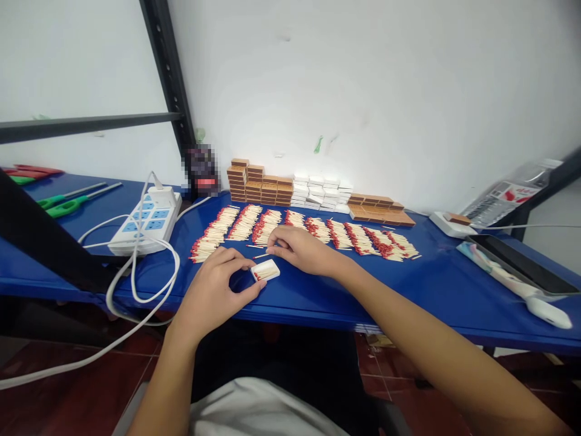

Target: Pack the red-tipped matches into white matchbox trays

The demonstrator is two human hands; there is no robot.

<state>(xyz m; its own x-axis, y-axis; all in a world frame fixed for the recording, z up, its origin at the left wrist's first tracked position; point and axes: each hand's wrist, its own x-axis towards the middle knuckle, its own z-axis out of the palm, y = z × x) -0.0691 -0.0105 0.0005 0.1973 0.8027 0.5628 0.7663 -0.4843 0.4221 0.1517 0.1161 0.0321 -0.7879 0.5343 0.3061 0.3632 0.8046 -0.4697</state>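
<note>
A small white matchbox tray (265,270) with red-tipped matches in it lies on the blue table (318,290). My left hand (218,287) curls around its left side, thumb and fingers touching the tray. My right hand (302,249) rests just behind the tray, fingers pinched together over loose matches (258,246). Rows of red-headed matches (313,231) lie spread across the table behind both hands.
Brown matchbox sleeves (258,183), white trays (320,192) and more brown sleeves (379,209) are stacked against the wall. A white power strip (147,221) with cables sits left. Green-handled tools (68,200) lie far left. A phone (521,260) lies right.
</note>
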